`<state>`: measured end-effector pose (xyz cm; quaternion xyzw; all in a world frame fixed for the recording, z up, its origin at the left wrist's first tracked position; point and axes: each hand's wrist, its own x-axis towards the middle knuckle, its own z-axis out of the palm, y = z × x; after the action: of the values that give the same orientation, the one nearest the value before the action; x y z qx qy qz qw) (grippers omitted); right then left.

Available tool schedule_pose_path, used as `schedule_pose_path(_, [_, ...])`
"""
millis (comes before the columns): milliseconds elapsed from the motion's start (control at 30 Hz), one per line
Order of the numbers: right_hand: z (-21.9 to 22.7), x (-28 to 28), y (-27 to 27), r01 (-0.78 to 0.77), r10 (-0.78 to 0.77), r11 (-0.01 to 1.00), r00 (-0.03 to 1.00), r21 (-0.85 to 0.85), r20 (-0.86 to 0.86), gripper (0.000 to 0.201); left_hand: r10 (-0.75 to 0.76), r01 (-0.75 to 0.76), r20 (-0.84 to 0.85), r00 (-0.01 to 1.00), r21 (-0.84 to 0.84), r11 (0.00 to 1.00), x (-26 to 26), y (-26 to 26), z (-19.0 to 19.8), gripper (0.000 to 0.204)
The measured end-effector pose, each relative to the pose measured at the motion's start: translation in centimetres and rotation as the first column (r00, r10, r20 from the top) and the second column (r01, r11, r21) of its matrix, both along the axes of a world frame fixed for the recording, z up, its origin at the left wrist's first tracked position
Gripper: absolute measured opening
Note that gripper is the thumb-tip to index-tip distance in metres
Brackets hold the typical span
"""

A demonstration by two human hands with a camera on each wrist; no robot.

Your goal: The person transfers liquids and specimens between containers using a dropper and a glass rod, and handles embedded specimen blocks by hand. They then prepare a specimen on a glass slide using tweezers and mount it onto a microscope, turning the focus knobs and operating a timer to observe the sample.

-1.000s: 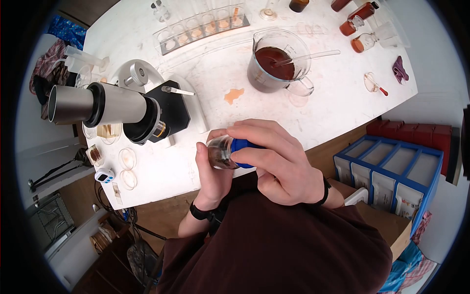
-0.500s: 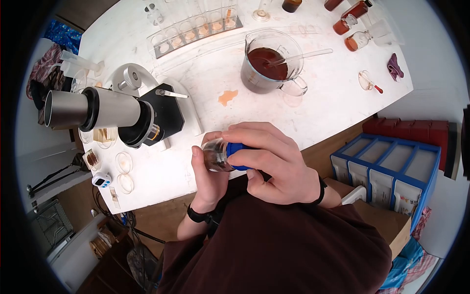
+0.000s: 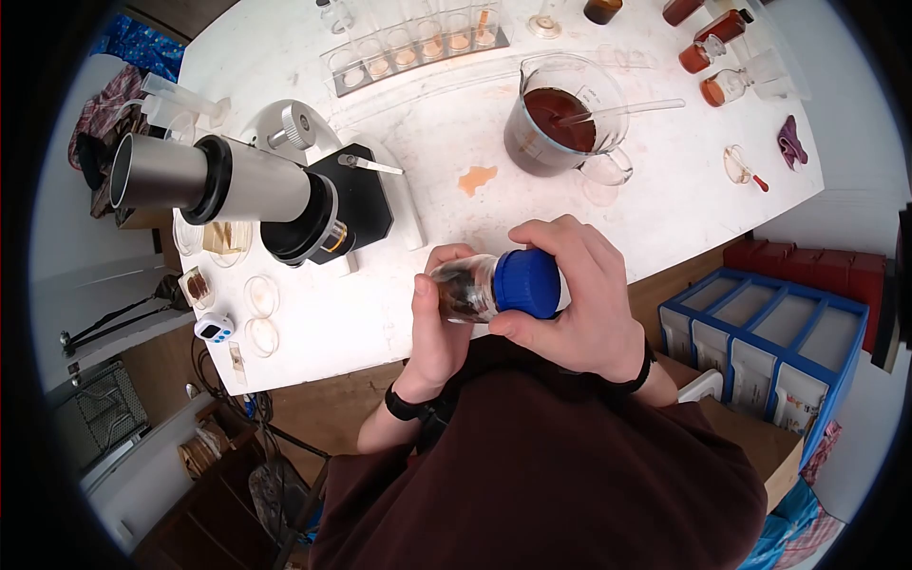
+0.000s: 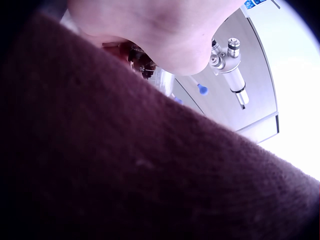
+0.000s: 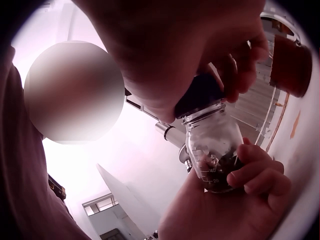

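Observation:
In the head view my left hand [image 3: 439, 344] holds a small clear glass bottle [image 3: 464, 290] by its body, thumb on the near side. Dark brown pieces lie inside it, and in the right wrist view they gather in the lower part beside printed graduations. My right hand [image 3: 600, 309] grips the blue screw cap [image 3: 528, 283] at its sides, thumb below and fingers above. Glass threads of the bottle neck show just under the cap in the right wrist view. Both hands are in front of my torso, near the table edge. The left wrist view is mostly covered by a dark sleeve [image 4: 150, 165].
A microscope [image 3: 256, 190] stands to the left. Beyond the hands is a glass measuring jug [image 3: 541, 157] of dark red liquid with a rod in it, near an orange spill [image 3: 477, 179]. A tube rack [image 3: 418, 65] and red-filled bottles [image 3: 698, 55] stand farther back.
My right hand has shifted its grip: its fingers, earlier laid over the cap and bottle, now spread around the cap's sides, leaving more blue showing. The head view has also swung a little.

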<state>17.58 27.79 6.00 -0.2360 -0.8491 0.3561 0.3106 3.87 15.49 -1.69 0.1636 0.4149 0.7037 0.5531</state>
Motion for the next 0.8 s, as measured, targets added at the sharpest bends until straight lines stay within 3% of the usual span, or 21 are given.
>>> schedule_pose_path(33, [0.0, 0.2, 0.1, -0.008, 0.007, 1.000, 0.997, 0.018, 0.081, 0.069, 0.032, -0.032, 0.000, 0.999, -0.006, 0.999, 0.1, 0.0, 0.0, 0.069])
schedule_pose_path(167, [-0.4, 0.4, -0.1, 0.023, -0.025, 0.999, 0.998, 0.027, 0.051, 0.065, -0.016, 0.016, -0.003, 1.000, -0.004, 1.000, -0.1, -0.1, 0.2, 0.072])
schedule_pose_path(233, [-0.3, 0.6, 0.0, 0.008, -0.010, 0.998, 0.999, -0.067, -0.033, 0.064, -0.045, 0.045, -0.001, 0.999, 0.016, 0.999, -0.2, 0.0, -0.1, 0.073])
schedule_pose_path(367, [0.7, 1.3, 0.3, -0.066, 0.064, 0.990, 0.998, -0.126, -0.017, 0.068, -0.066, 0.066, 0.021, 0.998, 0.003, 0.998, -0.2, 0.0, 0.3, 0.076])
schedule_pose_path(467, [0.6, 1.6, 0.7, -0.115, 0.107, 0.985, 0.992, -0.125, -0.074, 0.072, -0.168, 0.168, -0.010, 0.986, -0.025, 0.986, -0.7, -0.1, 0.6, 0.083])
schedule_pose_path(533, [0.6, 1.8, 0.8, -0.126, 0.099, 0.976, 0.984, -0.178, -0.150, 0.072, -0.307, 0.308, -0.126, 0.943, -0.012, 0.951, -1.0, -0.2, 0.7, 0.089])
schedule_pose_path(667, [-0.2, 2.2, 1.0, -0.143, 0.101, 0.960, 0.979, -0.242, -0.177, 0.073, -0.380, 0.386, -0.169, 0.909, 0.001, 0.922, -1.3, -0.4, 0.7, 0.092])
schedule_pose_path(733, [-0.5, 2.2, 1.4, -0.224, 0.169, 0.942, 0.960, -0.251, -0.223, 0.074, -0.405, 0.406, -0.067, 0.912, -0.007, 0.914, -1.3, -0.3, 0.8, 0.090])
schedule_pose_path(800, [0.5, 1.9, 1.6, -0.192, 0.162, 0.963, 0.974, -0.189, -0.160, 0.074, -0.387, 0.388, -0.037, 0.921, 0.009, 0.922, -1.3, -0.2, 0.6, 0.089])
